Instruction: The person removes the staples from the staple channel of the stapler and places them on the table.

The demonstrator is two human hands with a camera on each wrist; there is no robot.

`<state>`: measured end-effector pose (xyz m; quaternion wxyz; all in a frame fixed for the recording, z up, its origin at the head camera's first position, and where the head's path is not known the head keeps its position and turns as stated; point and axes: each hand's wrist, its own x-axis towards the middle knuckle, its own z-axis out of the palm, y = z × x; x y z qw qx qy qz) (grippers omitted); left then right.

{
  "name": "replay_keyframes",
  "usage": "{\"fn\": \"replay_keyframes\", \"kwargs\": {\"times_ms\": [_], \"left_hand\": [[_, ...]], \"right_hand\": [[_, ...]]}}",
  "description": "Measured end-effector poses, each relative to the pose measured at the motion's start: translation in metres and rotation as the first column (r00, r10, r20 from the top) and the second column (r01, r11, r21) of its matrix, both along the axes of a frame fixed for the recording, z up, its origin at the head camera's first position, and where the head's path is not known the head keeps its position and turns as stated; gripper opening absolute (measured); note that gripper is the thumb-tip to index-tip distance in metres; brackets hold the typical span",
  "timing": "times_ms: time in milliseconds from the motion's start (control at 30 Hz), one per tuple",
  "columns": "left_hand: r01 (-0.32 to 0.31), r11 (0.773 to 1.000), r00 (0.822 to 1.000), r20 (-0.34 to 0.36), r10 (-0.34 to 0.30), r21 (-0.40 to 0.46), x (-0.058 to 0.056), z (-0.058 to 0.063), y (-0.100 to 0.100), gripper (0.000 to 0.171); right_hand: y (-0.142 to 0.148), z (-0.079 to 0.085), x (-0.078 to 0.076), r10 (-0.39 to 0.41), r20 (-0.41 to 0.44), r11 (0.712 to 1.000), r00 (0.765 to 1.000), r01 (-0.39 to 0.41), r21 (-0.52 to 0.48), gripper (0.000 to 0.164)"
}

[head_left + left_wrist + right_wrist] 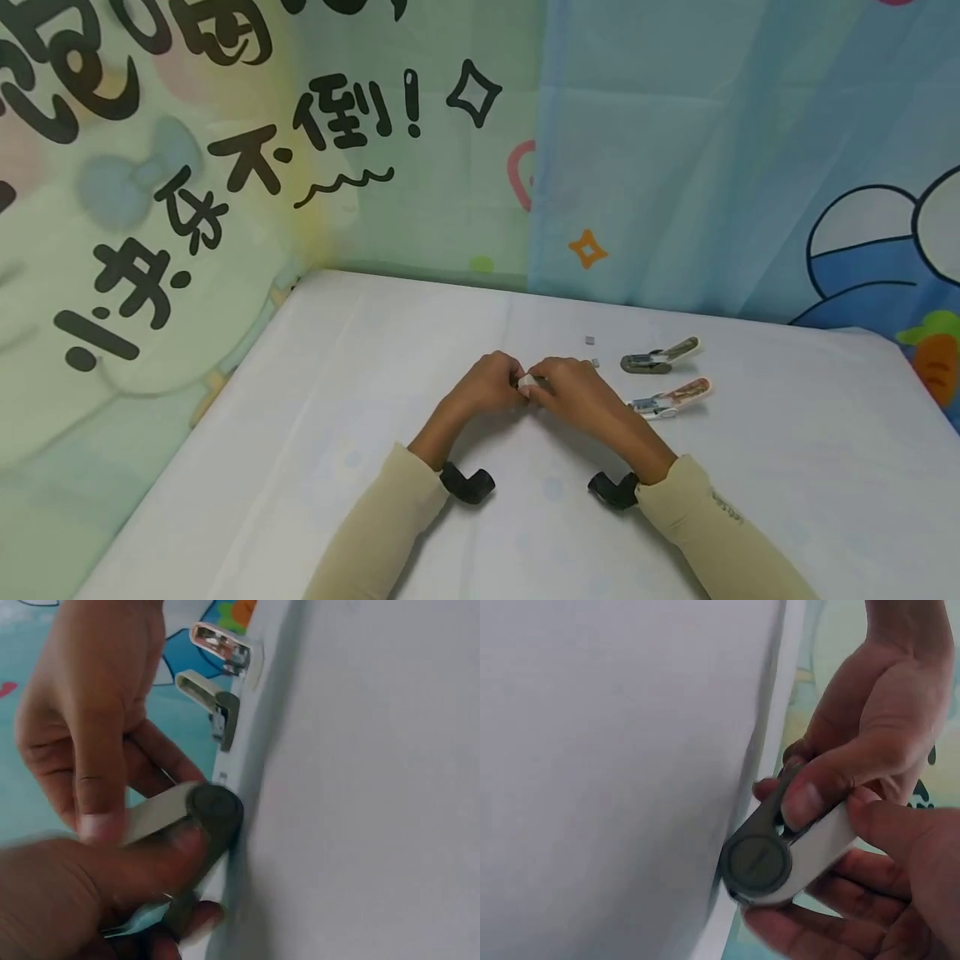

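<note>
Both hands hold one small folding tool (527,382) close over the table; its kind cannot be told. A dark green arm (761,862) and a whitish arm (821,855) meet at its round end. My left hand (487,385) grips the green arm, thumb lying on it in both wrist views. My right hand (573,387) pinches the whitish arm between thumb and fingers. The two arms stand at a narrow angle, and the fingers hide part of them.
Right of the hands on the white table (795,467) lie a grey-green folding tool (647,364) and a printed one (671,398), both spread apart. Small grey pieces (589,340) lie behind the right hand. A printed cloth (675,150) hangs along the back.
</note>
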<state>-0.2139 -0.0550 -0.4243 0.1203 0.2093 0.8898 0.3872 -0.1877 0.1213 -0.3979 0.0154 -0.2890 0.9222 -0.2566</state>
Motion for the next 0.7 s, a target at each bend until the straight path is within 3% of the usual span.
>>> {"fn": "replay_keyframes", "kwargs": {"times_ms": [200,400,567,700], "left_hand": [[0.005,1.0,0.998,0.061,-0.006,0.01,-0.002,-0.003,-0.003,0.014],[0.0,1.0,0.994,0.109,-0.002,0.015,-0.002,-0.005,-0.009,0.017],[0.017,0.999,0.993,0.113,-0.021,0.036,-0.005,-0.005,-0.01,0.017],[0.031,0.999,0.993,0.115,-0.035,0.03,-0.006,-0.007,-0.008,0.017]], "right_hand": [[0.013,0.005,-0.002,0.058,0.113,0.991,0.992,-0.044,-0.127,0.022],[0.018,0.004,-0.006,0.158,0.156,0.975,0.975,-0.129,-0.183,0.021],[0.033,0.008,-0.016,0.163,0.163,0.973,0.973,-0.131,-0.191,0.016],[0.047,0.011,-0.02,0.12,0.232,0.989,0.965,-0.095,-0.115,0.016]]}}
